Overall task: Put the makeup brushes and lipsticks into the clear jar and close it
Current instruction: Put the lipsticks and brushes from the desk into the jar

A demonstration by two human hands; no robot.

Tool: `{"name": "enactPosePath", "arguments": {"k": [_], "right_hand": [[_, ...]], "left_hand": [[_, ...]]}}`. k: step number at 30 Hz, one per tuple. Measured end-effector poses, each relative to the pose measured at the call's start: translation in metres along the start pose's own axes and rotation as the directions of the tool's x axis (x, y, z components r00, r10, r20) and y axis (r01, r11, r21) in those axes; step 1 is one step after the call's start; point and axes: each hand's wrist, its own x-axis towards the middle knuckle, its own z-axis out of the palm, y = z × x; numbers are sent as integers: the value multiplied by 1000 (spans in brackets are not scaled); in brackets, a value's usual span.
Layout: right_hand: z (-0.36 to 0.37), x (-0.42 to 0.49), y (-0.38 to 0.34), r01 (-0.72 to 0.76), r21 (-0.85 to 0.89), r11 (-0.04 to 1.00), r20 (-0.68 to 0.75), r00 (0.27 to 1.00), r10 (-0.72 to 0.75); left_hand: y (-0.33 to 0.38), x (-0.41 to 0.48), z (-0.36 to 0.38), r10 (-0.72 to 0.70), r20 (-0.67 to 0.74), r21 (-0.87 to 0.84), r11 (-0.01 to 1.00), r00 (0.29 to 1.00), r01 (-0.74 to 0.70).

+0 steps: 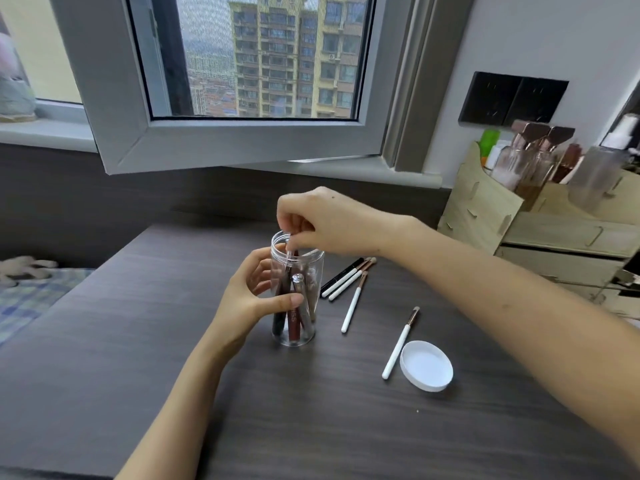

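Observation:
The clear jar point(298, 336) stands upright and uncapped on the dark table point(138, 341), with several lipsticks point(293, 323) leaning inside. My left hand point(258, 296) is wrapped around the jar's left side. Right over the jar's mouth, my right hand point(329, 221) pinches the top of a thin item that reaches down into the jar. To the right of the jar lie several white-handled makeup brushes point(351, 308) and a black stick point(341, 276). One more brush point(398, 344) lies beside the white lid point(426, 365), which rests upside down.
A wooden organiser point(485, 209) with bottles and drawers stands at the back right. An open window sash point(221, 140) juts over the table's far edge. A checked cloth point(24, 299) lies at the left.

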Motion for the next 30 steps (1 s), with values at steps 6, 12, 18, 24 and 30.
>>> {"name": "enactPosePath", "arguments": {"k": [6, 12, 18, 24, 30], "right_hand": [[9, 0, 29, -108, 407, 907, -135, 975, 177], [71, -12, 122, -424, -130, 896, 48, 900, 433], [103, -10, 143, -177, -519, 836, 241, 908, 342], [108, 2, 149, 2, -652, 759, 295, 922, 251], [103, -7, 151, -42, -588, 807, 233, 948, 218]], "left_hand": [[-1, 1, -2, 1, 3, -5, 1000, 1000, -1], [1, 0, 0, -1, 3, -25, 1000, 1000, 1], [1, 1, -1, -5, 3, -32, 999, 1000, 5], [-1, 2, -1, -5, 12, -34, 999, 1000, 6], [-2, 2, -1, 6, 14, -13, 1000, 1000, -6]]}}
